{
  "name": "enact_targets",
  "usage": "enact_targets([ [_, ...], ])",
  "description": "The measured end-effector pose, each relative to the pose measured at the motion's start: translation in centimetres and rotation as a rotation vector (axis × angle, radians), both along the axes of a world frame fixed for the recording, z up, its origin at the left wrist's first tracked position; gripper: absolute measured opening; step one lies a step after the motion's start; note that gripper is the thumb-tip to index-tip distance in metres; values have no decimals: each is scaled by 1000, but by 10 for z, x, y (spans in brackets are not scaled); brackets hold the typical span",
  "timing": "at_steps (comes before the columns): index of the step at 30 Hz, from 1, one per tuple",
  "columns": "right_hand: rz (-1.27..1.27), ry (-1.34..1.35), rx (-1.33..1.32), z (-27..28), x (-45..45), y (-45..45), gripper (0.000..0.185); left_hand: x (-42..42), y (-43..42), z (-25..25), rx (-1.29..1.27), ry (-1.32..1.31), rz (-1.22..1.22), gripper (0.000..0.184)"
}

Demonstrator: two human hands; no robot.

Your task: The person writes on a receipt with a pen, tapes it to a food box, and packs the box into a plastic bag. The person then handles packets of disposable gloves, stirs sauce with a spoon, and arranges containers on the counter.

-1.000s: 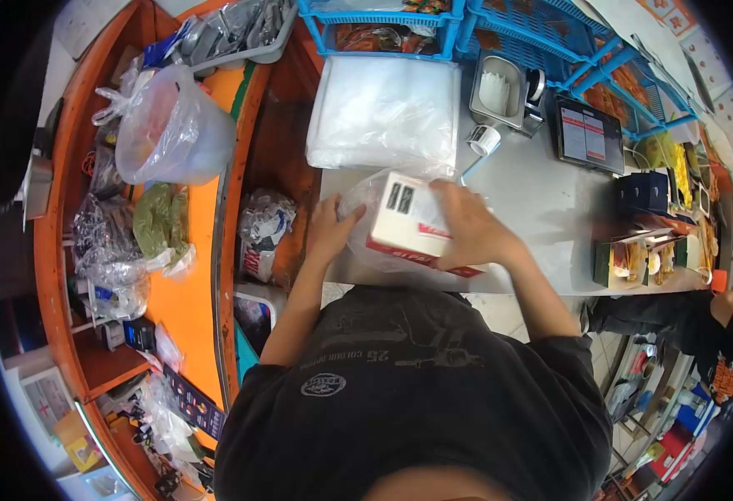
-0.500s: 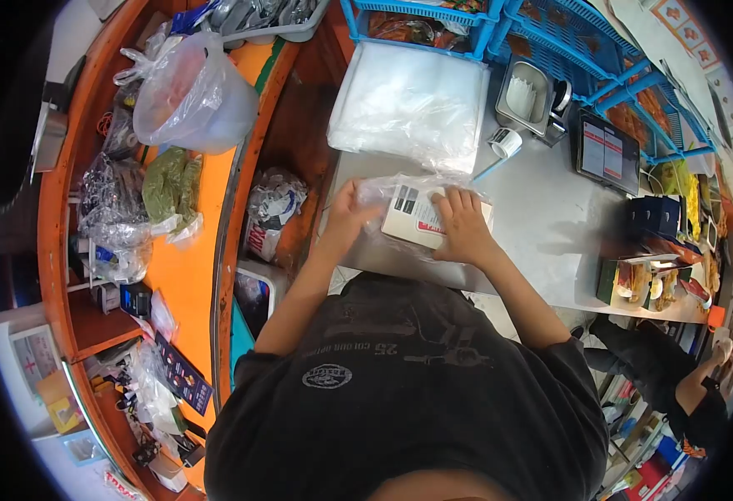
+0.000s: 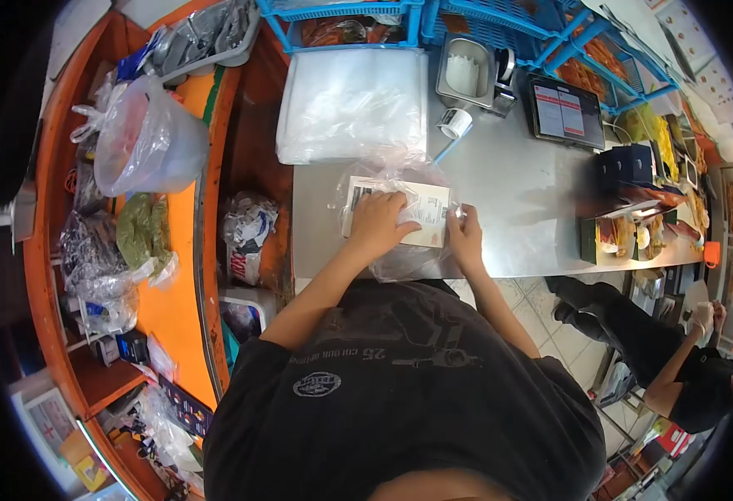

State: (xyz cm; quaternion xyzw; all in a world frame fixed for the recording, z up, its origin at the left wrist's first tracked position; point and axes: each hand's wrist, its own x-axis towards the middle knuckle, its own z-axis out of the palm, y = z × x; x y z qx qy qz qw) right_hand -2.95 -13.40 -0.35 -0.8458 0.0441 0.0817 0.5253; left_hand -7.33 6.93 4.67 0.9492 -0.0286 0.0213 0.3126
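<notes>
A pale flat box (image 3: 423, 209) with printed labels lies inside or under a clear plastic bag (image 3: 396, 265) on the metal counter, close to its front edge; I cannot tell whether the bag fully encloses it. My left hand (image 3: 376, 225) rests on the box's left part, fingers stretched out and thumb apart. At the box's right edge, my right hand (image 3: 466, 240) has its thumb and fingers pinched on the clear plastic. A stack of clear plastic bags (image 3: 354, 104) lies just beyond the box.
Behind stand blue crates (image 3: 350, 10), a metal container (image 3: 465, 71), a white cup (image 3: 455, 123) and a tablet (image 3: 565, 110). Packed boxes (image 3: 629, 234) sit on the counter's right. An orange shelf (image 3: 179, 292) runs along the left. At far right another person (image 3: 675, 351) holds something pale.
My left hand has gone from the plastic at the box's left onto the box. My right hand has slid off the box top to its right edge. The view has shifted.
</notes>
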Motion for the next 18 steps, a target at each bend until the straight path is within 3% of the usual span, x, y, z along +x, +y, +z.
enact_targets([
  [1,60,210,58,13,3,-2,20,-1,-1,1,-4,23,13,44],
  [2,72,18,306,29,6,-8,12,-1,-2,3,-7,45,27,43],
  [5,85,-188,326,143,10,-8,11,1,-3,9,-18,41,43,41],
  [6,132,-183,120,167,8,-11,8,2,-2,10,-21,27,47,40],
  [8,219,-259,-209,190,8,-25,6,3,31,14,-314,184,-10,37],
  [9,162,-363,-408,191,12,-36,7,-4,50,66,-626,242,201,30],
  [10,125,-398,-445,199,17,-45,7,-10,84,98,-915,268,283,26],
  [11,91,-428,-484,207,17,-50,7,-18,108,131,-848,238,368,22],
  [13,244,-315,-313,217,17,-39,14,-39,151,152,-685,168,281,23],
  [14,315,-262,-224,223,16,-31,19,-43,148,169,-724,177,242,25],
  [16,296,-270,193,252,7,-16,29,-52,127,207,-803,190,162,28],
  [17,285,-263,399,265,2,-7,35,-58,115,223,-952,143,110,29],
  [18,334,-310,438,275,-2,4,39,-62,101,237,-1101,96,55,29],
])
